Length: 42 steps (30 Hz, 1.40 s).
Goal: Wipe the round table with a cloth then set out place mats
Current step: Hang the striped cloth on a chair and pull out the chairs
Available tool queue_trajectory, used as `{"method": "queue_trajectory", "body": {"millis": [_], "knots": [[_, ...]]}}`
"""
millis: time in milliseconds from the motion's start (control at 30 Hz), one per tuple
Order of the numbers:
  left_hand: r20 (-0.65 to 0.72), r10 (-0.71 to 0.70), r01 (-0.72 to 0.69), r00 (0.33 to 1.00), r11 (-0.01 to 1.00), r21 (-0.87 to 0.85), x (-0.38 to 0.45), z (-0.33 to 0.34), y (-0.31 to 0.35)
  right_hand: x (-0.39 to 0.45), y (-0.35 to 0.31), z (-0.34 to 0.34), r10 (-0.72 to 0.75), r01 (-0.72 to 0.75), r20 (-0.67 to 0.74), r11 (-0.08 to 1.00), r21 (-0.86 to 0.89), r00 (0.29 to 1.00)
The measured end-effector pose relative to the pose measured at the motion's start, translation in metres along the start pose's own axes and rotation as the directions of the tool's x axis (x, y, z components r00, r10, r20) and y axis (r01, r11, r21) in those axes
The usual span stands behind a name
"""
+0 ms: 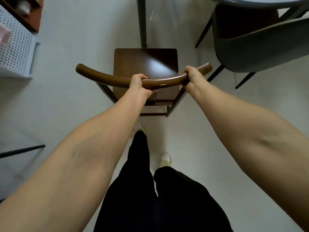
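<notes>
Pale floor [192,131] fills most of the view, seen from straight above, with the person's black trousers and two light slippers at the near edge. Both hands are clenched round the curved top rail of a brown wooden chair [145,64]: the left hand [138,82] grips near the rail's middle, the right hand [192,76] toward its right end. The round desk [250,0] shows only as a dark rim at the far right corner, with a grey upholstered chair [260,47] tucked partly beneath it. No cloth and no place mats are in view, so wiping has not begun; this looks like a preparatory step, shifting the wooden chair about to open access to the desk. Next the chair must be set down and released, then a cloth found. Counted: two chairs, one desk, one white perforated rack [15,47] at far left, no cloth, no mats.
</notes>
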<state>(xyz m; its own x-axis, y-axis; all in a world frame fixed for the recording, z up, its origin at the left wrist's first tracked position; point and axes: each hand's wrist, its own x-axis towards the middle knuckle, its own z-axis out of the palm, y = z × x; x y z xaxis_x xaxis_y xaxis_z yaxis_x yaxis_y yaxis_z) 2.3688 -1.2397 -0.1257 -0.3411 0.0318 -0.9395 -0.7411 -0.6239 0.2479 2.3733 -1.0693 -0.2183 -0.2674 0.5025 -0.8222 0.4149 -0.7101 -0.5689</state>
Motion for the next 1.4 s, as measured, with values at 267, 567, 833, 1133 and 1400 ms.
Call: {"method": "queue_trajectory", "body": {"millis": [267,567,833,1133,1400], "knots": [[0.072,-0.054,0.039,0.996,0.982,0.186,0.054,0.111,0.055,0.022,-0.082,0.053,0.0,0.009,-0.068,0.992,0.127,0.998],[0.158,-0.08,0.042,0.984,0.971,0.234,0.093,0.212,0.068,0.067,-0.156,0.071,-0.007,0.021,-0.068,0.978,0.21,0.998],[0.219,-0.103,0.052,0.97,0.972,0.227,0.118,0.264,0.038,0.107,-0.205,0.054,0.009,-0.001,-0.03,0.968,0.252,1.0],[0.212,-0.097,0.033,0.972,0.958,0.285,0.135,0.282,0.025,0.129,-0.217,0.038,0.026,-0.035,0.037,0.97,0.242,0.999],[0.195,-0.042,-0.079,0.98,0.816,0.573,0.12,0.248,0.031,0.109,-0.211,0.015,-0.022,0.024,-0.044,0.999,0.031,0.999]]}}
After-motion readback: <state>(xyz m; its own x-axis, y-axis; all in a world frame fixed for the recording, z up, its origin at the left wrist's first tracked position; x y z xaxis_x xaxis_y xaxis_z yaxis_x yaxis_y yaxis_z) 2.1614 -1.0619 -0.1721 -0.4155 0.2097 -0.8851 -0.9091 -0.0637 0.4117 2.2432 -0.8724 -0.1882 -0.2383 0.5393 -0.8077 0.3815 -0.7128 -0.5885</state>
